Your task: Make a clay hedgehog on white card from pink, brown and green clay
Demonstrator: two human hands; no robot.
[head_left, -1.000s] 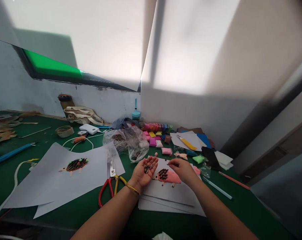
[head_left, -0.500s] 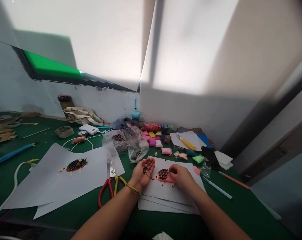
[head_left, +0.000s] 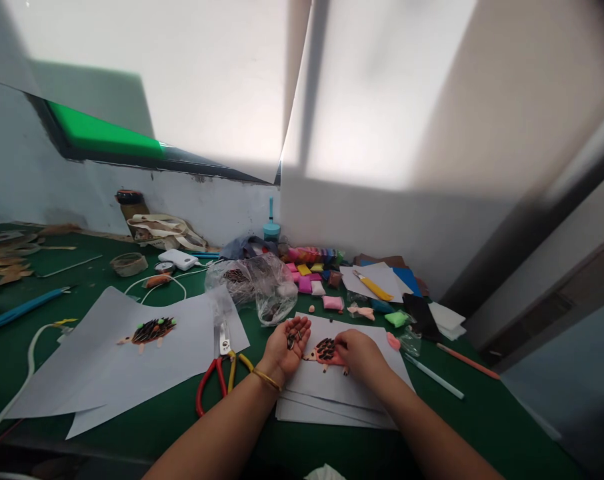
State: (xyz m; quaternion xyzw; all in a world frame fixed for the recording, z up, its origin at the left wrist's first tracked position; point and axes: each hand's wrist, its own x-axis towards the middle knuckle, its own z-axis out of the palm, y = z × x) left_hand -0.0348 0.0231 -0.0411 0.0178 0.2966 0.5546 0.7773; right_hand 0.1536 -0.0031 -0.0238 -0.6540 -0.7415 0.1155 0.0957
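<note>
Palm up and cupped, my left hand holds several dark striped sunflower seeds. It rests at the left edge of a stack of white paper. On the top sheet lies a pink clay hedgehog, its head to the left and its back covered with rows of dark seeds. My right hand reaches in from the right, thumb and fingers pinched together at the hedgehog's back. What lies between those fingertips is hidden.
Red-and-yellow-handled scissors lie left of my left forearm. Farther left, a second seed-covered hedgehog is on white paper. Behind my hands are a clear plastic bag and several colored clay packets. A yellow utility knife and pens are right.
My right hand has shifted slightly left along the hedgehog's back, still pinched. My left hand stays nearly in place with the seeds.
</note>
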